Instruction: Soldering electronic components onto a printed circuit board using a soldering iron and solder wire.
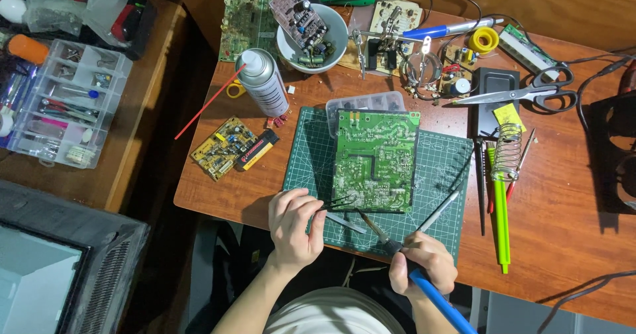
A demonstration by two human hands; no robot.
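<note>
Green circuit board [375, 160] lies just beyond both hands.

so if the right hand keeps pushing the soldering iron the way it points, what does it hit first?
Likely the lower edge of the green circuit board: the blue-handled soldering iron in the right hand aims up-left at it. Height above the board is unclear.

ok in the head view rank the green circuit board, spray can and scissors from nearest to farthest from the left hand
From the left hand:
1. green circuit board, just up and right, on the cutting mat
2. spray can, farther up the table
3. scissors, far upper right
</note>
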